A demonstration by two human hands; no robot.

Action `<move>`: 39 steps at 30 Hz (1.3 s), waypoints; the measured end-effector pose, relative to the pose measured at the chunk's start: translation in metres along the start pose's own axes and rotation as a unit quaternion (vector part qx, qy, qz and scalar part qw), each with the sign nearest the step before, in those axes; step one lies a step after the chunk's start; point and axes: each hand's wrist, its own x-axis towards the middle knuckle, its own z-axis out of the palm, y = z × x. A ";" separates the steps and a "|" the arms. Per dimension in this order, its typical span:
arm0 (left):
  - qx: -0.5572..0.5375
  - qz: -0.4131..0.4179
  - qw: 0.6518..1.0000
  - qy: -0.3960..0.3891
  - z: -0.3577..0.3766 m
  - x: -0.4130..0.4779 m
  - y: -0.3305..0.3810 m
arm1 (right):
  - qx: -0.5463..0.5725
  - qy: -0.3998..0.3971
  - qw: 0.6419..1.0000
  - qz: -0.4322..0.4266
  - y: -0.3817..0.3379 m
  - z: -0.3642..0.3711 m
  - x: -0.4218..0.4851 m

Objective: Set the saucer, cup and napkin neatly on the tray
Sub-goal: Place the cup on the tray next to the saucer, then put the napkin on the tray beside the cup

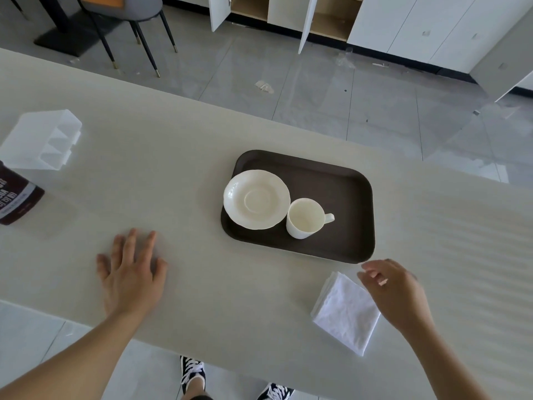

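Saucer (256, 199) and cup (302, 218) sit side by side on dark tray (340, 180), touching. Folded napkin (346, 311) lies on table, near tray's near right corner. Right hand (396, 293) hovers above napkin, fingers loosely curled, apart, holding nothing. Left hand (131, 272) flat, fingers spread. Risk: one-layer pinch unfolds napkin.

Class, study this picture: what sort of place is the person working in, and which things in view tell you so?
Probably a dining or café-style room, perhaps newly fitted. A long pale table bears a serving tray; a dining chair stands on the tiled floor; white cabinets line the wall, some doors open.
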 end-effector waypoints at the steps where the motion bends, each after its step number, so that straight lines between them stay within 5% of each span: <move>1: 0.001 0.000 1.000 -0.001 0.000 0.000 0.000 | -0.036 -0.025 0.999 0.005 0.004 0.000 -0.006; 7: 0.002 0.000 1.000 -0.003 0.000 0.000 0.000 | -0.159 -0.122 0.978 0.059 0.015 0.014 -0.024; 24: -0.004 0.008 1.000 0.007 0.002 0.000 -0.001 | -0.173 -0.134 0.973 0.070 0.004 0.020 -0.019; 31: -0.004 0.010 1.000 0.014 0.004 0.000 -0.003 | -0.036 -0.165 0.982 0.081 -0.006 -0.005 -0.014; 39: -0.003 0.012 1.000 0.018 0.003 0.000 -0.002 | 0.087 -0.045 0.992 0.078 -0.016 -0.060 0.030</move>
